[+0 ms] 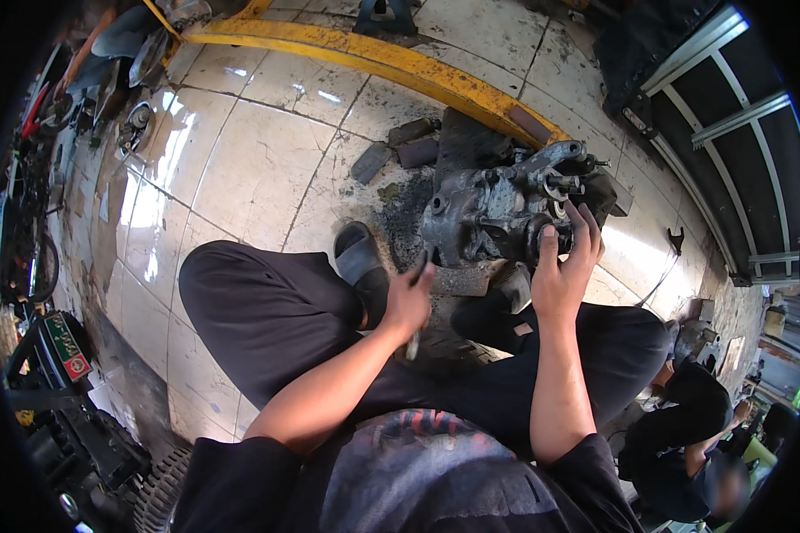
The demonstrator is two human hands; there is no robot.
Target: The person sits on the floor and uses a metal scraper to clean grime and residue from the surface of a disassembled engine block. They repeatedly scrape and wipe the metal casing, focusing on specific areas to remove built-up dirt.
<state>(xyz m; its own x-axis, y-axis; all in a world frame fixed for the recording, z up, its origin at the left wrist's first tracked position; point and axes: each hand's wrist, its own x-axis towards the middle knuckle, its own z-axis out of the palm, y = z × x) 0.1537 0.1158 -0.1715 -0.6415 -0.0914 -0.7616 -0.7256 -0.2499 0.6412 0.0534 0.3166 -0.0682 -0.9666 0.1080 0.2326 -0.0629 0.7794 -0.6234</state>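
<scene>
A grey, greasy metal gearbox-like casting (471, 213) lies on the floor in front of me, with shafts and a lever arm at its right end. My right hand (567, 271) is on that end, thumb and fingers curved about a dark round part (535, 233). Part of this piece is hidden behind the hand. Left of the casting, my left hand (409, 300) is closed around a short tool, whose pale lower end (412, 346) sticks out under the fist. Motion blur and the fingers hide what kind of tool it is.
A yellow metal bar (347, 49) crosses behind the casting, beside several dark blocks (372, 163). My sandaled foot (361, 258) is close on the left. Metal-framed dark panels (729, 107) stand at far right. Another person (684, 426) crouches at lower right. Motorcycle parts (71, 417) crowd the left.
</scene>
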